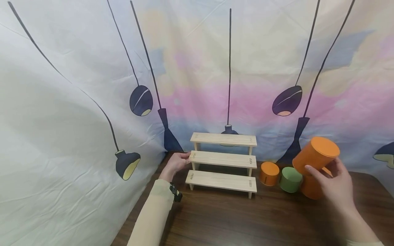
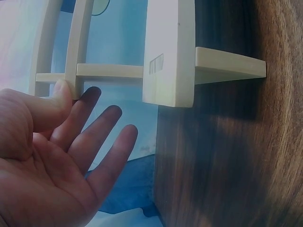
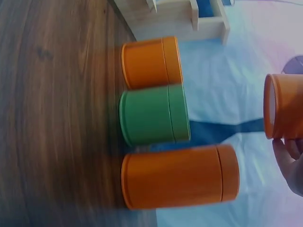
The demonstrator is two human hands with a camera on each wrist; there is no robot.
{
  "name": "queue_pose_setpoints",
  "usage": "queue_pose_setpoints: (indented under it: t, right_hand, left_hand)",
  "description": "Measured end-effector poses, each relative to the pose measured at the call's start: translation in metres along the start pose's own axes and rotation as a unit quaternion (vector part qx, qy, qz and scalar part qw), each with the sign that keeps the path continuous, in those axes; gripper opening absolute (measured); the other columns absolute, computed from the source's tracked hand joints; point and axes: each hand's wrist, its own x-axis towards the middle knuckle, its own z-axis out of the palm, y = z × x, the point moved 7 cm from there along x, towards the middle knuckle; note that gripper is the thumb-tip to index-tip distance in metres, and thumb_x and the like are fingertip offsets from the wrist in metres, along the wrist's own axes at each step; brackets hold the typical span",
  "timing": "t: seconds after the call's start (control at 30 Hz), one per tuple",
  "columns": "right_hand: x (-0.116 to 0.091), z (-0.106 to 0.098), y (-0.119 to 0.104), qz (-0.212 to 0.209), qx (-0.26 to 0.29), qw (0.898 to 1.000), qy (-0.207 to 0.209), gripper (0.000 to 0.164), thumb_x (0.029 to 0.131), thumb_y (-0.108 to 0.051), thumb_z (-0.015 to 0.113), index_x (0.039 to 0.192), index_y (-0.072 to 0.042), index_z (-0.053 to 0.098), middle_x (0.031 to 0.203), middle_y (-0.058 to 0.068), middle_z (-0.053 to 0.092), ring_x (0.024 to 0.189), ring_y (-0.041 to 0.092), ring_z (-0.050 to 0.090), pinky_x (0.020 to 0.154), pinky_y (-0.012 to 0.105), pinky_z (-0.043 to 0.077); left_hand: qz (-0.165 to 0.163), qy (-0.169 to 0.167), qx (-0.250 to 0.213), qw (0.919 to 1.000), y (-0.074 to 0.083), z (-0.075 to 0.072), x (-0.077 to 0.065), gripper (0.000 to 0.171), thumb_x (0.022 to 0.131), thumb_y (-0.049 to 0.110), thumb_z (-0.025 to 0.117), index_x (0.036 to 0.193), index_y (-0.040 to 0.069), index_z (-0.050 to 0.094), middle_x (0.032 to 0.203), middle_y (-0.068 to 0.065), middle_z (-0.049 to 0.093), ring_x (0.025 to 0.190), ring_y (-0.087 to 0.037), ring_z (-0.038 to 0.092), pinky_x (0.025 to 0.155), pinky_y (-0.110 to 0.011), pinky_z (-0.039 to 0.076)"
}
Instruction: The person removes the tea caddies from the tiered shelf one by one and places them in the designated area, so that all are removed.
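Observation:
A three-step wooden display stand (image 1: 221, 159) sits on the dark table. My left hand (image 1: 176, 165) pinches the left end of its middle step between thumb and index finger; the other fingers (image 2: 113, 156) extend loosely, apart from the wood. Raised above the table on the right, an orange canister (image 1: 314, 155) is gripped by my right hand (image 1: 340, 186) and tilted. Below it stand a short orange canister (image 3: 149, 61), a green canister (image 3: 151, 116) and a taller orange canister (image 3: 177, 177) in a row. The right hand partly hides the tall one in the head view.
The brown wooden tabletop (image 1: 215, 218) extends in front of the stand. A fabric backdrop (image 1: 197, 85) printed with hanging lamps rises right behind the stand and canisters, and a pale cloth side (image 1: 61, 164) borders the table's left edge.

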Motion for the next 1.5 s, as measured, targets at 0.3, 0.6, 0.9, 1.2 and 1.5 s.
queue_pose_setpoints:
  t: [0.3, 0.6, 0.9, 1.2, 1.5]
  right_hand:
    - [-0.002, -0.038, 0.024, 0.101, -0.094, 0.989, 0.045, 0.083, 0.098, -0.034, 0.081, 0.167, -0.031, 0.037, 0.160, 0.000, 0.049, 0.142, 0.007, 0.047, 0.108, 0.012, 0.042]
    - [-0.006, -0.075, 0.042, 0.122, -0.061, 0.983, 0.119, 0.073, 0.098, -0.019, 0.080, 0.162, -0.032, 0.045, 0.130, -0.026, 0.053, 0.130, -0.004, 0.049, 0.110, 0.011, 0.038]
    - [0.001, -0.095, 0.046, 0.010, 0.030, 0.982, 0.188, 0.066, 0.089, 0.015, 0.074, 0.146, -0.017, 0.062, 0.120, -0.016, 0.063, 0.110, -0.002, 0.058, 0.091, 0.005, 0.044]
    - [-0.002, -0.104, 0.070, 0.063, 0.032, 0.977, 0.199, 0.070, 0.092, 0.010, 0.073, 0.149, -0.026, 0.055, 0.123, -0.022, 0.058, 0.113, -0.006, 0.053, 0.096, 0.004, 0.040]
    - [-0.004, -0.103, 0.110, 0.184, -0.020, 0.971, 0.148, 0.065, 0.097, -0.009, 0.077, 0.151, -0.033, 0.051, 0.118, -0.024, 0.055, 0.102, -0.008, 0.050, 0.080, 0.000, 0.040]
  left_hand:
    - [-0.008, -0.004, -0.001, 1.0000, 0.000, -0.001, -0.001, 0.046, 0.105, 0.008, 0.066, 0.150, 0.006, 0.061, 0.153, -0.020, 0.058, 0.140, -0.038, 0.055, 0.113, -0.055, 0.048]
    - [0.002, -0.002, 0.007, 1.0000, 0.000, -0.001, 0.000, 0.045, 0.105, 0.006, 0.065, 0.150, 0.004, 0.060, 0.151, -0.020, 0.059, 0.141, -0.038, 0.054, 0.114, -0.055, 0.047]
    - [0.007, -0.003, 0.000, 1.0000, 0.000, 0.000, -0.001, 0.045, 0.105, 0.007, 0.066, 0.150, 0.004, 0.060, 0.149, -0.020, 0.061, 0.139, -0.038, 0.056, 0.112, -0.055, 0.049]
    - [-0.001, -0.005, 0.007, 1.0000, 0.000, 0.002, 0.000, 0.045, 0.105, 0.008, 0.066, 0.150, 0.006, 0.060, 0.150, -0.019, 0.060, 0.140, -0.038, 0.055, 0.114, -0.057, 0.047]
    - [0.005, 0.000, 0.013, 0.9999, -0.001, 0.001, 0.002, 0.045, 0.104, 0.007, 0.067, 0.149, 0.005, 0.061, 0.149, -0.019, 0.062, 0.138, -0.038, 0.057, 0.111, -0.056, 0.050]
